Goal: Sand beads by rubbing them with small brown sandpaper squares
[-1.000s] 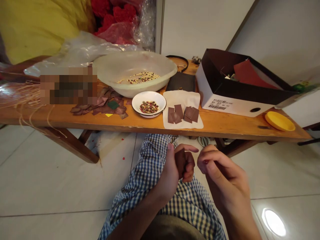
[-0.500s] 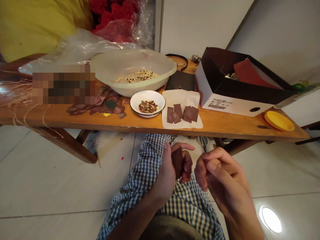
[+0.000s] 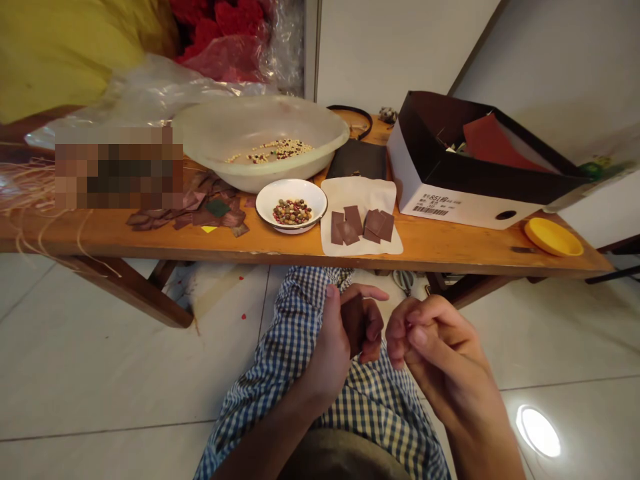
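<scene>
My left hand point(image 3: 345, 330) is closed round a small brown piece point(image 3: 354, 321) above my checked trouser leg point(image 3: 310, 347). Right beside it, my right hand point(image 3: 430, 340) has its fingers curled and pinched together; what they hold, if anything, I cannot make out. Both hands hover below the front edge of the wooden bench point(image 3: 450, 250). On the bench ahead lie several brown squares point(image 3: 363, 225) on a white sheet point(image 3: 363, 197), next to a small white bowl point(image 3: 291, 208) of mixed coloured beads.
A large pale basin point(image 3: 260, 143) with beads stands behind the small bowl. Brown scraps point(image 3: 200, 212) lie to its left. An open box point(image 3: 475, 167) with red sheets and a yellow lid point(image 3: 553, 237) sit at the right. The tiled floor point(image 3: 100, 373) spreads below.
My right hand has drifted left toward the left hand, with its fingers curled tighter. The view has shifted slightly; the left hand keeps its grip on the brown piece.
</scene>
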Tool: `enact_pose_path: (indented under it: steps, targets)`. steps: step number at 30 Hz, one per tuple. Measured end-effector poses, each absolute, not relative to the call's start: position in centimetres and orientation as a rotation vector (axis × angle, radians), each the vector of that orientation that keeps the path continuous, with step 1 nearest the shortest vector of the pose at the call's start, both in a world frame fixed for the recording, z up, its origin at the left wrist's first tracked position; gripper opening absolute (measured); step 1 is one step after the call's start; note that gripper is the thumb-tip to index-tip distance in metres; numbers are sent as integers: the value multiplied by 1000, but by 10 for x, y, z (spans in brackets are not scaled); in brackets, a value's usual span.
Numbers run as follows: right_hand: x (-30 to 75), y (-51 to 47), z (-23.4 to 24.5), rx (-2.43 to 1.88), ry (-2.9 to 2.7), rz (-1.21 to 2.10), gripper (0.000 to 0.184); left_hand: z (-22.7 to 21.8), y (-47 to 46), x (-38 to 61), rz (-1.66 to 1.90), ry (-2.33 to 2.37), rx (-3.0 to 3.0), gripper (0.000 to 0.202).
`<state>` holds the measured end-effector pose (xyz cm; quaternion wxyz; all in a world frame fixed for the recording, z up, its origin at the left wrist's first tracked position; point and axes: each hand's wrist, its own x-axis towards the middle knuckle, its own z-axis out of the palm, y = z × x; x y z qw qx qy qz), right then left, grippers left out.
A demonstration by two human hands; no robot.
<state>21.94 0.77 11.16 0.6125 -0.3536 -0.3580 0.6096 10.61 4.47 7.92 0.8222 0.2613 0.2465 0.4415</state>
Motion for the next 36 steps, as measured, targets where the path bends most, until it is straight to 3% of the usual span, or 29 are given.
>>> enact_pose_path:
  steps: [36]
  targets:
    - [222, 11, 108, -851, -745, 1458, 9, 76, 49, 108, 943, 517, 527, 56]
